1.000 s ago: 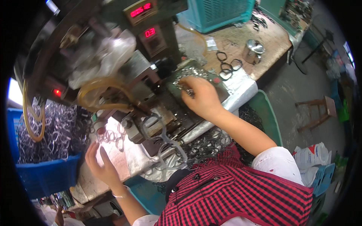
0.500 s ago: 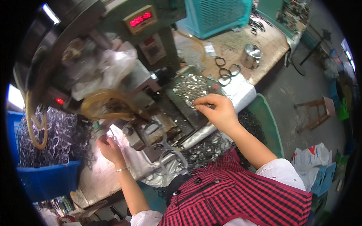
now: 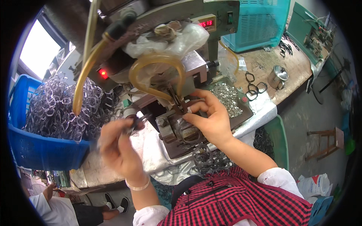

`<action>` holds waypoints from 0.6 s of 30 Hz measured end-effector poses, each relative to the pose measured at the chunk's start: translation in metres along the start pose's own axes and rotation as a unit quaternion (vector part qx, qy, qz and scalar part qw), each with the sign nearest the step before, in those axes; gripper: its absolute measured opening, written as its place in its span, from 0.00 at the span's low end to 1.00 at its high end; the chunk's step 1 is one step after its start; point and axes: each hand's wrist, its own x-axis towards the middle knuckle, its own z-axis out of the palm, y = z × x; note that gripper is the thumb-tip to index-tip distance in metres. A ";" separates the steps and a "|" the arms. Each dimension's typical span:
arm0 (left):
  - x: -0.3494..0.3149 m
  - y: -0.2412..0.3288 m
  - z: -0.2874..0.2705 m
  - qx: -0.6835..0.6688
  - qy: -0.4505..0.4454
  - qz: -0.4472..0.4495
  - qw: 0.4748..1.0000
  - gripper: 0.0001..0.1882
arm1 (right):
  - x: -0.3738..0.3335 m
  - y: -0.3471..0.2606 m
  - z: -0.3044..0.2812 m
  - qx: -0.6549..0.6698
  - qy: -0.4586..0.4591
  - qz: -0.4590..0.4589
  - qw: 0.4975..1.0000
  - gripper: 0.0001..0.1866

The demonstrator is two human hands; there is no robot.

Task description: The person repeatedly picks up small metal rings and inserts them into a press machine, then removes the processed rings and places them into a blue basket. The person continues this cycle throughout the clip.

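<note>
Two hands work at the press, and the dark thin piece [image 3: 142, 119] sits pinched in the fingertips of the left hand [image 3: 121, 150], at one o'clock from the palm; blur hides its outline, but its long axis seems to tip toward two. From that piece the tool head [image 3: 180, 107] lies between two and three o'clock, and it's the right hand [image 3: 215, 122] that is nearer, fingertips just beside it. Right thumb and forefinger stand narrow there, at ten o'clock from their palm; whether they hold anything, I cannot tell. Now the room: the pale sheet [image 3: 147, 150] spreads at three o'clock from the left hand, the blue basket [image 3: 49, 150] walls off nine, bright metal bits [image 3: 228, 100] crowd the right hand's one, and dark rings [image 3: 205, 160] gather near its half past six.
</note>
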 end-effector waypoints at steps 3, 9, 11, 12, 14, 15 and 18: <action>0.008 -0.002 0.001 0.000 0.010 0.003 1.000 0.09 | -0.009 -0.014 0.008 0.034 0.005 0.041 0.999 0.30; -0.027 0.015 0.008 0.159 -0.120 0.074 0.977 0.08 | -0.012 -0.005 -0.069 -0.505 -0.003 -0.154 0.849 0.15; -0.037 0.013 0.010 0.197 -0.210 0.096 0.953 0.11 | -0.007 0.030 -0.102 -0.666 0.105 -0.107 0.731 0.11; -0.039 0.008 0.015 0.175 -0.229 0.113 0.951 0.13 | -0.006 0.045 -0.112 -0.657 0.095 -0.129 0.736 0.10; -0.039 0.000 0.026 0.155 -0.267 0.137 0.941 0.17 | 0.000 0.056 -0.123 -0.636 0.080 -0.173 0.747 0.08; -0.042 -0.003 0.029 0.183 -0.282 0.149 0.930 0.18 | 0.002 0.058 -0.127 -0.615 0.087 -0.179 0.763 0.08; -0.042 -0.006 0.031 0.214 -0.307 0.142 0.916 0.16 | 0.011 0.055 -0.126 -0.532 0.108 -0.133 0.829 0.06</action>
